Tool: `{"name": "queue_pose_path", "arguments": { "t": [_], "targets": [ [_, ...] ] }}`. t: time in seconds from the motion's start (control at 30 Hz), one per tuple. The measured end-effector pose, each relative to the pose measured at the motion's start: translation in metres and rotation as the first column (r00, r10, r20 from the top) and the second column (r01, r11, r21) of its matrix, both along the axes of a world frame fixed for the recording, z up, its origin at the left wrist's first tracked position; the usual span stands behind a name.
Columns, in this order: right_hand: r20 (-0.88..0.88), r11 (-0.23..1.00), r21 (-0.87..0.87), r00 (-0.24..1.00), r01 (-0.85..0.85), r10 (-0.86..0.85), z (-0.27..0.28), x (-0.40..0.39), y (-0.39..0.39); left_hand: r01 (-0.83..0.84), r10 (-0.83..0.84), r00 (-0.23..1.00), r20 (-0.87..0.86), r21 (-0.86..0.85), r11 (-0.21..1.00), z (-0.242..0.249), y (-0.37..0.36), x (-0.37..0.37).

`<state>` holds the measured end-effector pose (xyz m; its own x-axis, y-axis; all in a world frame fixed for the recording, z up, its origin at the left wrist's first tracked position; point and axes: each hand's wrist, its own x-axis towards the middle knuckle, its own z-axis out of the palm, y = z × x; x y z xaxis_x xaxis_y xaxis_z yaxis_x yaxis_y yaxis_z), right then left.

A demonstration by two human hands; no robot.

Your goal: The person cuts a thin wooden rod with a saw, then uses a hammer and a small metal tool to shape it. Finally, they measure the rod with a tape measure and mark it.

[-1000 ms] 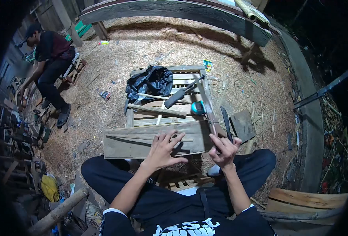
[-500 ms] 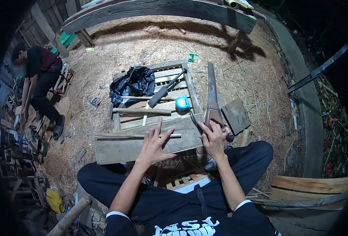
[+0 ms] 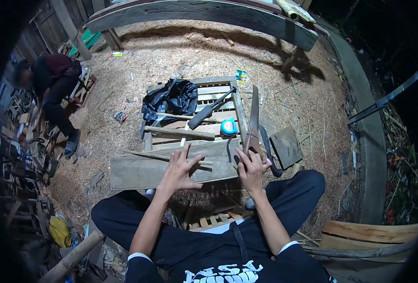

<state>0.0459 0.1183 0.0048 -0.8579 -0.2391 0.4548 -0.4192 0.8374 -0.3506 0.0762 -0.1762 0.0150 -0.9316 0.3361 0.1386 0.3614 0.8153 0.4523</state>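
My left hand [image 3: 176,170] lies over a wide wooden board [image 3: 133,174], fingers spread, touching or just above thin wooden strips [image 3: 145,154] that run beneath it. My right hand [image 3: 253,170] is closed around the brown handle end of what looks like a handsaw [image 3: 254,115], its long blade pointing away from me. Right beside it lies a dark curved blade with a black handle [image 3: 271,155]. A blue tape measure [image 3: 228,127] rests on the slatted wooden pallet [image 3: 238,108], near a dark flat-bladed tool with a thin handle [image 3: 208,111].
A black plastic bag [image 3: 171,100] and a wood stick [image 3: 178,133] lie on the pallet. A square board [image 3: 287,147] is at the right. Beyond stands a long wooden beam [image 3: 204,19]. Another person [image 3: 58,89] bends over wood scraps at the left. Wood shavings cover the ground.
The view has shifted slightly. My left hand has moved a little left, and the thin strips now lie apart and slanted. The black-handled blade shows more beside my right hand, which still grips the handsaw.
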Motion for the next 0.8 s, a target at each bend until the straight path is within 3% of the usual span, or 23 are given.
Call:
{"name": "queue_pose_path", "arguments": {
  "t": [0.23,0.33,0.4,0.47,0.53,0.6,0.67,0.7,0.73,0.8],
  "targets": [
    [-0.056,0.998,0.054,0.998,0.020,-0.017,-0.002,0.001,-0.010,-0.001,0.001,1.000,-0.021,0.006,1.000,-0.004,-0.015,-0.005],
    [-0.068,0.995,-0.087,0.996,0.044,-0.050,-0.002,-0.005,-0.004,0.005,-0.005,1.000,-0.028,0.012,1.000,-0.002,-0.015,-0.007],
    [-0.120,0.955,-0.292,0.992,-0.060,0.026,0.002,-0.007,0.002,0.013,-0.013,1.000,-0.025,0.004,1.000,0.000,-0.014,-0.007],
    [-0.103,0.946,-0.320,0.994,-0.055,0.023,0.011,-0.002,0.008,-0.023,0.023,0.999,-0.023,-0.010,1.000,0.000,-0.009,-0.003],
    [-0.067,0.805,-0.587,0.996,-0.090,0.062,0.024,0.005,0.010,-0.013,0.012,1.000,-0.023,-0.025,1.000,0.014,0.008,0.002],
    [-0.014,0.742,-0.666,0.995,-0.082,0.097,0.050,0.023,0.018,-0.065,0.063,0.995,-0.075,-0.021,0.998,0.008,0.031,0.001],
    [0.415,0.646,-0.704,0.909,0.295,0.037,0.069,0.034,0.026,-0.055,0.054,0.996,-0.074,-0.007,0.998,0.011,0.057,-0.007],
    [0.235,0.640,-0.736,0.970,0.220,-0.063,0.067,0.027,0.024,-0.009,0.008,0.996,-0.090,-0.011,1.000,0.012,0.067,-0.013],
    [0.231,0.642,-0.734,0.970,0.223,-0.074,0.069,0.030,0.029,0.035,-0.036,0.993,-0.108,-0.015,0.999,0.012,0.078,-0.019],
    [0.487,0.540,-0.719,0.872,0.437,-0.056,0.082,0.037,0.038,0.041,-0.033,0.983,-0.181,0.041,0.998,0.012,0.103,-0.033]
  ]
}}
